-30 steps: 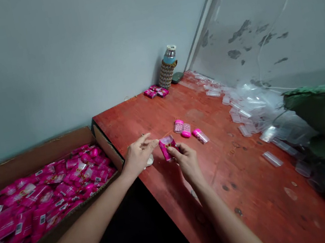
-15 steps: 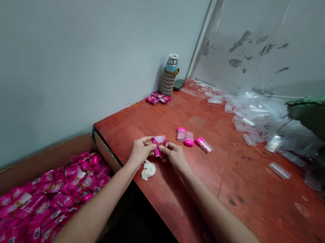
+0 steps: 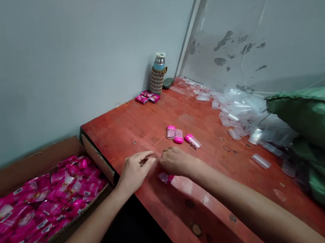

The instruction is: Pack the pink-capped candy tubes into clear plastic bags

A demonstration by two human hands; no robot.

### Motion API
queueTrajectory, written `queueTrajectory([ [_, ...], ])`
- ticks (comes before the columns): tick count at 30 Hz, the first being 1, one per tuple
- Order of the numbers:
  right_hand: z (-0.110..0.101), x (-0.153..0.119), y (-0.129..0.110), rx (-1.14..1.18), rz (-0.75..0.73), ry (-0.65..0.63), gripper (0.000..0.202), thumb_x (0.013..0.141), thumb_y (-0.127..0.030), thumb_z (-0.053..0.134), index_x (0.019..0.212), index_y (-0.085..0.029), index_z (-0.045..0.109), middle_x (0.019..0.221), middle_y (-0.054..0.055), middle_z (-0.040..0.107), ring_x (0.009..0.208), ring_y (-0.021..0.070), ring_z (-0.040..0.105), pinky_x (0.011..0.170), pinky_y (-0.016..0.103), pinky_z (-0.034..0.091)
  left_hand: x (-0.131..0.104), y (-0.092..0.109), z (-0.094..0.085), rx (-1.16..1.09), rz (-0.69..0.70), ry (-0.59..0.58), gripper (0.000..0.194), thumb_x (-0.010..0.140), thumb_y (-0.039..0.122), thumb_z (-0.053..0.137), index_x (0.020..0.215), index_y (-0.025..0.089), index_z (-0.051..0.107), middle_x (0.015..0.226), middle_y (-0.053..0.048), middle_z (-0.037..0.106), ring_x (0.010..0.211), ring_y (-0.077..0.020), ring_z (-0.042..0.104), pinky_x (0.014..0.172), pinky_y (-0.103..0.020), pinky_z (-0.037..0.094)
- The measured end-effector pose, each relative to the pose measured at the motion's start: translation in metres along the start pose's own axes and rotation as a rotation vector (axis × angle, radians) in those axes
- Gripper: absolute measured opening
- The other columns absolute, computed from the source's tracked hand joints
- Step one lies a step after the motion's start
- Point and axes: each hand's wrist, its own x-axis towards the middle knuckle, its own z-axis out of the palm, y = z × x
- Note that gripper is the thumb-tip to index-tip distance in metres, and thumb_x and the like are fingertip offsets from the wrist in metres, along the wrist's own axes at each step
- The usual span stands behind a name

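Observation:
Above the red table (image 3: 113, 126), my left hand (image 3: 136, 170) has its fingers curled toward my right hand, thumb below them; whatever it holds is hidden. Close beside it, my right hand (image 3: 176, 161) is closed with its knuckles up, and its fingertips cannot be seen. Just below the right hand lies a small pink printed packet (image 3: 165, 178), partly covered. The white lump seen earlier is out of sight. Farther back sit small clear containers with pink caps, two of them together (image 3: 175, 134) and one more (image 3: 193, 141) lying on its side.
At left a cardboard box (image 3: 51, 149) holds many pink packets (image 3: 48, 208). A bottle in a woven sleeve (image 3: 157, 76) stands at the back by several pink packs (image 3: 147, 97). Clear plastic cases (image 3: 235, 108) are heaped at right beside a green sack (image 3: 323, 126).
The pink packet left my fingers and lies on the table. Both hands came together with curled fingers, and the white lump is hidden. The view has turned slightly right.

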Motion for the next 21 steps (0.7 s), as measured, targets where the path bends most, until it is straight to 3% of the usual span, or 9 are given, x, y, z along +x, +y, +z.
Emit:
queueTrajectory([
  [4, 0.001, 0.003, -0.005, -0.044, -0.190, -0.028, 0.014, 0.081, -0.014, 0.050, 0.082, -0.015, 0.065, 0.091, 0.012, 0.066, 0.091, 0.0217, 0.057, 0.079, 0.033, 0.037, -0.015, 0.004, 0.004, 0.224, 0.162, 0.028, 0.022, 0.082, 0.028, 0.048, 0.095, 0.021, 0.065, 0.087, -0.005, 0.066, 0.079, -0.0170, 0.060, 0.074, -0.028, 0.046],
  [8, -0.003, -0.011, 0.011, 0.030, -0.276, 0.100, 0.029, 0.080, -0.021, 0.054, 0.108, -0.016, 0.056, 0.116, 0.012, 0.057, 0.107, 0.0230, 0.050, 0.088, 0.037, 0.036, -0.023, -0.010, -0.002, 0.454, 0.297, 0.105, 0.026, 0.085, 0.026, 0.044, 0.102, 0.019, 0.062, 0.094, -0.008, 0.064, 0.097, -0.0212, 0.056, 0.088, -0.035, 0.041],
  [11, 0.003, -0.033, 0.024, 0.219, -0.121, 0.237, 0.032, 0.080, -0.024, 0.054, 0.111, -0.017, 0.054, 0.119, 0.012, 0.056, 0.108, 0.0232, 0.051, 0.089, 0.038, 0.038, -0.027, -0.026, -0.011, 0.663, 0.281, 0.180, 0.032, 0.084, 0.030, 0.047, 0.111, 0.018, 0.058, 0.105, -0.011, 0.061, 0.111, -0.0274, 0.047, 0.095, -0.045, 0.035],
  [14, 0.015, -0.057, 0.027, 0.409, 0.089, 0.361, 0.027, 0.083, -0.024, 0.048, 0.109, -0.020, 0.056, 0.111, 0.010, 0.061, 0.102, 0.0226, 0.056, 0.086, 0.038, 0.043, -0.031, -0.042, -0.013, 0.763, 0.232, 0.104, 0.034, 0.083, 0.033, 0.048, 0.114, 0.021, 0.056, 0.117, -0.010, 0.057, 0.116, -0.0283, 0.043, 0.096, -0.047, 0.033],
  [17, 0.024, -0.075, 0.020, 0.547, 0.203, 0.387, 0.024, 0.084, -0.026, 0.047, 0.105, -0.023, 0.058, 0.105, 0.007, 0.064, 0.095, 0.0213, 0.060, 0.082, 0.036, 0.046, -0.035, -0.054, -0.007, 0.768, 0.238, 0.049, 0.028, 0.085, 0.028, 0.045, 0.109, 0.026, 0.059, 0.118, -0.006, 0.058, 0.117, -0.0259, 0.043, 0.098, -0.048, 0.030],
  [21, 0.028, -0.092, 0.009, 0.648, 0.333, 0.421, 0.022, 0.083, -0.033, 0.048, 0.097, -0.024, 0.062, 0.102, 0.006, 0.065, 0.085, 0.0208, 0.063, 0.076, 0.035, 0.047, -0.037, -0.052, 0.000, 0.717, 0.264, 0.109, 0.023, 0.084, 0.026, 0.046, 0.099, 0.026, 0.064, 0.112, -0.005, 0.062, 0.115, -0.0256, 0.045, 0.097, -0.048, 0.030],
])
